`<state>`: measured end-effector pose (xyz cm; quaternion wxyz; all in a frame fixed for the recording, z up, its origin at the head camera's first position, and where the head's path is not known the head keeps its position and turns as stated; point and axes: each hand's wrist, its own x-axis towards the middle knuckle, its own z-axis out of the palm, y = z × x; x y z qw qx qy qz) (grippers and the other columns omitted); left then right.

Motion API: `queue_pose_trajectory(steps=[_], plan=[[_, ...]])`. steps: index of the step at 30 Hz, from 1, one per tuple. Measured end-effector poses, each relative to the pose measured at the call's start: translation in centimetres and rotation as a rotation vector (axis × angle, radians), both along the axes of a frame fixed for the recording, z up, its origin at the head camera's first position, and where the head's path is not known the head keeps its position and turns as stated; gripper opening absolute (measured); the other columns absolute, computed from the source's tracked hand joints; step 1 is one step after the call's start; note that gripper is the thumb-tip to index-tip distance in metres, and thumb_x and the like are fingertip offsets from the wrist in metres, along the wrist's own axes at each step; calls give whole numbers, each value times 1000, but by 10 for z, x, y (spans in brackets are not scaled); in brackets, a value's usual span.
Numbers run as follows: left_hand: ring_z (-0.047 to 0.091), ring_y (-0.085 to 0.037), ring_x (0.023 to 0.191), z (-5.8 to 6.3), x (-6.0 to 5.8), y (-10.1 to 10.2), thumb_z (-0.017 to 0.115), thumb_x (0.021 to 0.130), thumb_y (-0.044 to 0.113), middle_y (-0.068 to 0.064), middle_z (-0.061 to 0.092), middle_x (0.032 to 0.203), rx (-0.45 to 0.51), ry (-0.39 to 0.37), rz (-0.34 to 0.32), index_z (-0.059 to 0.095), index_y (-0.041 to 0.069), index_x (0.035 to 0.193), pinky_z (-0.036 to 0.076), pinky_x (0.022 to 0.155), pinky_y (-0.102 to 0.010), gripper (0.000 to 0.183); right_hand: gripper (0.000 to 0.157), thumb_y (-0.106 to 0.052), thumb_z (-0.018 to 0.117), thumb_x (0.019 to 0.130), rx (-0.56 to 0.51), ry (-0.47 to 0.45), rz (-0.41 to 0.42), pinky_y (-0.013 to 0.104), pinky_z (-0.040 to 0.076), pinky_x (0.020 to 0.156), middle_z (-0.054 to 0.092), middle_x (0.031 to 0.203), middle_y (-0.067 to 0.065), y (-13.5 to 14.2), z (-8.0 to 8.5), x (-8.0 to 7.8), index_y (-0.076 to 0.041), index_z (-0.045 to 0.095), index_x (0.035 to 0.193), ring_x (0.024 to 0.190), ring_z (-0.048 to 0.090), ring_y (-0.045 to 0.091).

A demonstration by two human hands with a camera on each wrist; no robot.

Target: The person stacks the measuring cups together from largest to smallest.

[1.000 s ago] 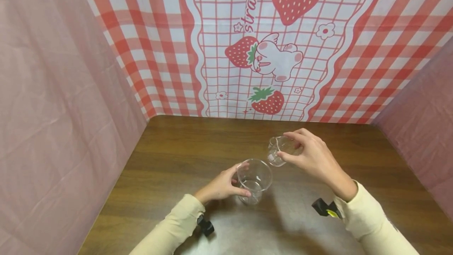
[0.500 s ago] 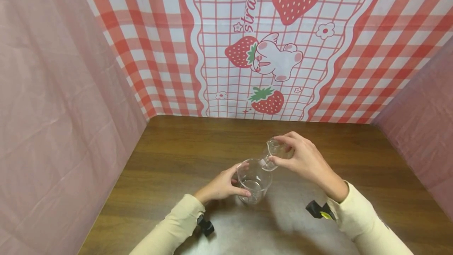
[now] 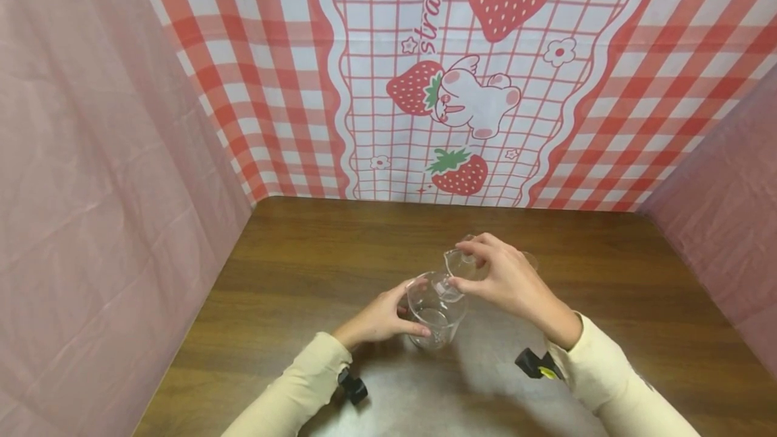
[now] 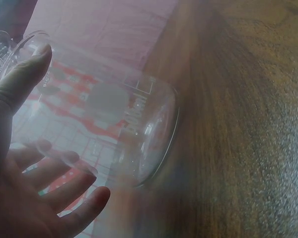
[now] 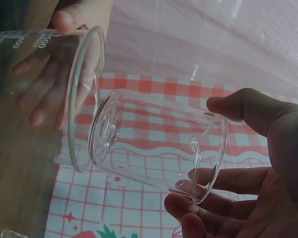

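A large clear glass beaker (image 3: pixel 435 322) with white volume markings stands on the table, its mouth facing up. My left hand (image 3: pixel 379 315) grips its side, thumb in front and fingers around the far side. A smaller clear beaker (image 3: pixel 456 268) is held above by my right hand (image 3: pixel 510 278), thumb and fingertips pinching it near its rim. In the right wrist view, the small beaker's base (image 5: pixel 105 129) is at the large beaker's rim (image 5: pixel 79 109); I cannot tell whether they touch. No contents are visible in either beaker.
A curved clear glass edge (image 3: pixel 531 261) shows behind my right hand; its kind is hidden. Pink cloth walls (image 3: pixel 121 187) flank the wooden table (image 3: pixel 291 241). A checked strawberry cloth (image 3: pixel 285 86) hangs at the back. Black wrist cameras (image 3: pixel 353 386) sit under both sleeves.
My right hand has moved left and slightly down, bringing the small beaker from beside the large beaker to over its mouth. The left hand and large beaker stay in place.
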<state>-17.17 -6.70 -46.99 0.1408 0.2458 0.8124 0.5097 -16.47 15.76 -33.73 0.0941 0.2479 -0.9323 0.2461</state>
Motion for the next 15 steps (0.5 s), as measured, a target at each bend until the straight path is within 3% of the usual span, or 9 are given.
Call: queue_pose_trajectory(steps=[10,15], plan=[[50,-26,132,3,0,0,83,77,22,-6,45,151,-10,-2,4,33,14,151,52,100,-35,89,50,-28,84,73,28,-30,41,25,52,63,64,97,6,-8,-9,1,-3,69,113,84,65,19],[52,-25,130,2,0,0,83,77,23,-4,46,151,-12,-5,4,35,15,150,52,100,-33,88,51,-29,84,72,66,-35,53,23,50,61,63,96,6,-12,-14,2,-2,69,113,79,63,18]])
